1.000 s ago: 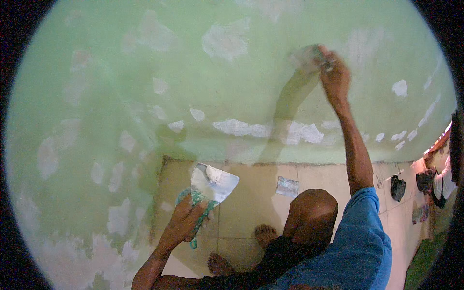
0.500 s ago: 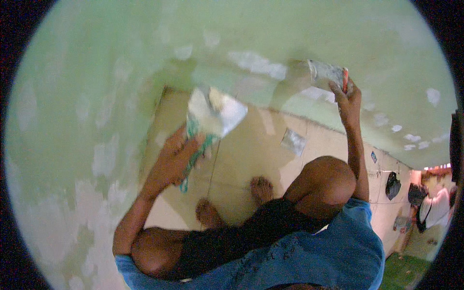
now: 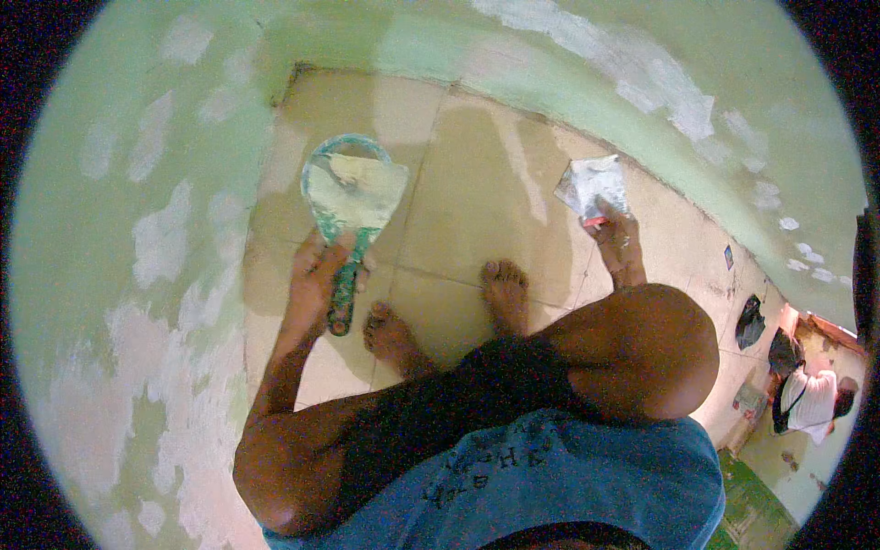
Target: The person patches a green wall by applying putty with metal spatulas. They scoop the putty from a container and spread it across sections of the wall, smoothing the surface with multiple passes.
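Note:
My left hand (image 3: 318,275) is wrapped round the dark green, stained handle of a paddle-like putty tool (image 3: 356,197). That tool has a rounded teal rim and a flat pale face smeared with cream putty. It is held up over the floor tiles. My right hand (image 3: 614,234) grips a scraper (image 3: 602,179) with a red handle part and a broad blade coated in whitish putty. The blade overlaps a greyish sheet (image 3: 568,192) lying on the floor. Whether the two touch, I cannot tell. Between my hands are my bare feet (image 3: 506,289) on the tiles.
Green walls (image 3: 202,137) with white putty patches meet the beige tiled floor (image 3: 458,202) at a corner ahead. On the right lie a black bag (image 3: 751,321) and a small blue packet (image 3: 729,257) by the wall. Another person (image 3: 807,399) in white is at the far right.
My right hand has come down from the wall, bringing the scraper over the sheet on the floor. The left hand's tool has turned, now showing its rounded rim. My view has tilted downward.

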The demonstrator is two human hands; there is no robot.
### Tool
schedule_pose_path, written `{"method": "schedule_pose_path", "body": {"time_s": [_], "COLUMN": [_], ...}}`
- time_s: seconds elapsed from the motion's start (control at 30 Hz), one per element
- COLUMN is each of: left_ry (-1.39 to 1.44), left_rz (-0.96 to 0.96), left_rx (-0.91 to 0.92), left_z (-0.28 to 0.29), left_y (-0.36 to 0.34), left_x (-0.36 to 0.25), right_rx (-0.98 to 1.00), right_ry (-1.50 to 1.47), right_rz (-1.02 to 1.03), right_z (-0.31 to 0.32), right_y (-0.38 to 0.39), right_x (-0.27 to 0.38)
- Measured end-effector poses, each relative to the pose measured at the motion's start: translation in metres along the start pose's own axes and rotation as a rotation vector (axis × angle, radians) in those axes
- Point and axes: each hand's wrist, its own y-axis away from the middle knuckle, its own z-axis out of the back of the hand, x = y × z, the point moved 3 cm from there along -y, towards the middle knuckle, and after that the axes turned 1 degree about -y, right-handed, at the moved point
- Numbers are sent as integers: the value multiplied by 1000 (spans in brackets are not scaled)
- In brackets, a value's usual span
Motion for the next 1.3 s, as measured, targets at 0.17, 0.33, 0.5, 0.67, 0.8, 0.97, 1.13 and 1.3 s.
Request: {"method": "schedule_pose_path", "body": {"time_s": [0.17, 0.33, 0.5, 0.67, 0.8, 0.97, 1.13, 1.3], "left_ry": [-443, 427, 456, 443, 415, 314, 358, 381], "left_rz": [-407, -22, -20, -88, -138, -211, -239, -251], "left_rx": [11, 81, -32, -101, -77, -215, -155, -159], "left_z": [-49, -123, -127, -137, -125, -115, -117, -118], "left_y": [-14, -35, -43, -39, -63, -50, -46, -52], "left_x": [57, 61, 66, 52, 95, 49, 31, 43], "right_rx": [336, 491, 511, 545, 586, 49, -6, 244], "right_ry": [-492, 158, 241, 72, 216, 1142, 1848, 1934], "right_rz": [-303, -28, -3, -29, 84, 562, 915, 433], "right_z": [-47, -115, -143, -140, -133, -8, 39, 76], "right_y": [18, 27, 35, 38, 42, -15, -48, -111], "right_x": [-56, -57, -60, -72, -71, -55, -54, -52]}}
